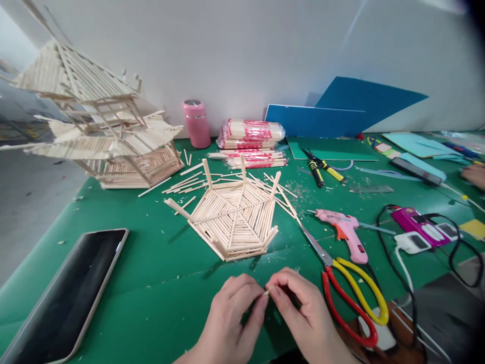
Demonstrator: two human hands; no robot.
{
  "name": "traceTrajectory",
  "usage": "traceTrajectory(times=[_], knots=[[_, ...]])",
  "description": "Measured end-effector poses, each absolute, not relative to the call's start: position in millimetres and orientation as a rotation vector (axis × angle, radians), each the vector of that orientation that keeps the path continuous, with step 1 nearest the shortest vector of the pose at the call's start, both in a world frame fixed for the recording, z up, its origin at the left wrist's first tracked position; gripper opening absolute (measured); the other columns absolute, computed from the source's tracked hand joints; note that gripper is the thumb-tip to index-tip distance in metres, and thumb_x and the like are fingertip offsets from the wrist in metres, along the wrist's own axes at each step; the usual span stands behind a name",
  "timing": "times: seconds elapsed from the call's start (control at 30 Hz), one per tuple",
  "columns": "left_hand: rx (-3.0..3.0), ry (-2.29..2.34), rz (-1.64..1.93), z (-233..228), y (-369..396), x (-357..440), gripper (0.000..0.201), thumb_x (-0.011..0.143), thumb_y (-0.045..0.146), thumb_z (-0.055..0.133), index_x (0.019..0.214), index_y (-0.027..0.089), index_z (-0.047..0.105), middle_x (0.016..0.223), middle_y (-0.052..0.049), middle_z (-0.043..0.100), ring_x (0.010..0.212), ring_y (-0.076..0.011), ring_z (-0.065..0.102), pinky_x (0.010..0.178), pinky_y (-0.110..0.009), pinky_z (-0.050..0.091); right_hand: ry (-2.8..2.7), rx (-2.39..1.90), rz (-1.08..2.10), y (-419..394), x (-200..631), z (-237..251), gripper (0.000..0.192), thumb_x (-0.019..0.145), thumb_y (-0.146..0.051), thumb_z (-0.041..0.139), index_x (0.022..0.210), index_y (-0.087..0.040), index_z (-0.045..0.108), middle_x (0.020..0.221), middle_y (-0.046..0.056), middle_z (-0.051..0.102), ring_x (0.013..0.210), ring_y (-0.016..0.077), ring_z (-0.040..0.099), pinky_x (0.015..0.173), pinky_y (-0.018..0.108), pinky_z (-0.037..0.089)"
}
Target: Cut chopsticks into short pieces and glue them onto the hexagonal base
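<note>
My left hand (231,316) and my right hand (303,313) meet fingertip to fingertip low over the green mat (151,283). Both pinch one small wooden stick piece (267,292), of which only a pale tip shows between the fingers. Just beyond the hands lies a hexagonal stick tray (233,215) with upright posts at its corners. Loose sticks (185,183) are scattered behind it.
Red and yellow scissors (350,290) lie right of my hands, a pink glue gun (344,227) beyond them. A phone (64,298) lies at the left. A stick pagoda model (98,126), pink cup (197,124) and chopstick packs (252,141) stand at the back. Another person's hand (473,174) shows far right.
</note>
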State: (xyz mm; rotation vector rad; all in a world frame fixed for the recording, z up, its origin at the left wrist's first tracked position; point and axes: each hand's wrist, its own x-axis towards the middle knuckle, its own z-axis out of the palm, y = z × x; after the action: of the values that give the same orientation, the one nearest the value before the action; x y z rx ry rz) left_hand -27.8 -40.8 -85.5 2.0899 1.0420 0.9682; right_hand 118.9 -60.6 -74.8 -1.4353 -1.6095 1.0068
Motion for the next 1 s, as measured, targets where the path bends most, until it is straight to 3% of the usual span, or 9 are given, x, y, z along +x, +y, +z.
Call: traceTrajectory(times=[0.1,0.23,0.33,0.5,0.63,0.73,0.9,1.0], knots=[[1.986,1.062,0.947,-79.2,-42.1,-31.2,0.014,0.082,0.011,0.046,0.071,0.017,0.052,0.063,-0.001,0.052,0.057,-0.0112,0.049,0.053,-0.021,0.043,-1.595,-1.439,0.967,-61.2,129.8,-73.5,0.017,0.086,-0.026,0.045,0.077,-0.02,0.058,0.072,0.001,0.058,0.065,0.0131,0.056,0.059,0.022,0.046],[1.886,1.163,0.883,-71.9,-43.0,-51.0,0.013,0.083,0.011,0.046,0.072,0.017,0.05,0.066,0.0,0.05,0.06,-0.011,0.048,0.055,-0.021,0.041,-1.357,-1.74,0.638,-61.3,170.6,-73.8,0.014,0.084,-0.031,0.05,0.092,-0.022,0.058,0.076,0.001,0.062,0.064,0.0138,0.058,0.058,0.023,0.047],[1.883,1.233,0.875,-71.2,-42.1,-64.3,0.011,0.083,0.011,0.046,0.074,0.018,0.048,0.066,0.001,0.048,0.059,-0.0107,0.046,0.054,-0.021,0.039,-1.452,-1.826,0.514,-64.4,194.6,-77.6,0.011,0.082,-0.031,0.053,0.089,-0.023,0.058,0.077,0.001,0.062,0.065,0.0144,0.058,0.057,0.024,0.047],[1.907,1.214,0.894,-75.0,-40.7,-64.1,0.01,0.081,0.01,0.05,0.075,0.018,0.049,0.067,0.001,0.048,0.06,-0.0106,0.047,0.055,-0.021,0.04,-1.968,-1.73,0.558,-69.1,184.9,-86.2,0.011,0.084,-0.024,0.051,0.092,-0.021,0.058,0.088,0.006,0.062,0.079,0.0181,0.058,0.07,0.031,0.048],[1.897,1.128,0.908,-76.1,-40.2,-54.4,0.011,0.081,0.008,0.048,0.079,0.018,0.05,0.07,0.0,0.049,0.064,-0.0116,0.05,0.059,-0.021,0.043,-2.157,-1.709,0.444,-60.2,161.2,-91.4,0.011,0.084,-0.022,0.05,0.084,-0.021,0.06,0.08,0.005,0.061,0.074,0.0188,0.055,0.066,0.033,0.044],[1.906,1.07,0.923,-77.1,-38.8,-47.8,0.011,0.08,0.007,0.048,0.08,0.018,0.051,0.071,-0.001,0.051,0.064,-0.0117,0.051,0.059,-0.021,0.044,-2.135,-1.709,0.392,-48.7,150.0,-91.7,0.015,0.085,-0.018,0.047,0.078,-0.02,0.06,0.076,0.004,0.061,0.071,0.0174,0.054,0.064,0.032,0.042],[1.928,1.052,0.91,-78.8,-34.3,-43.2,0.012,0.08,0.006,0.048,0.079,0.018,0.051,0.07,-0.001,0.051,0.062,-0.0112,0.05,0.057,-0.021,0.044,-1.99,-1.69,0.311,-47.9,169.1,-86.7,0.016,0.086,-0.019,0.045,0.094,-0.02,0.058,0.087,0.005,0.063,0.08,0.0176,0.057,0.072,0.031,0.045],[1.943,1.033,0.896,-80.1,-31.9,-44.6,0.012,0.08,0.006,0.049,0.08,0.018,0.05,0.072,-0.001,0.051,0.062,-0.011,0.049,0.057,-0.02,0.044,-1.838,-1.882,0.165,-67.4,206.6,-85.0,0.014,0.085,-0.025,0.045,0.092,-0.02,0.057,0.089,0.006,0.062,0.081,0.0183,0.059,0.074,0.031,0.046]])
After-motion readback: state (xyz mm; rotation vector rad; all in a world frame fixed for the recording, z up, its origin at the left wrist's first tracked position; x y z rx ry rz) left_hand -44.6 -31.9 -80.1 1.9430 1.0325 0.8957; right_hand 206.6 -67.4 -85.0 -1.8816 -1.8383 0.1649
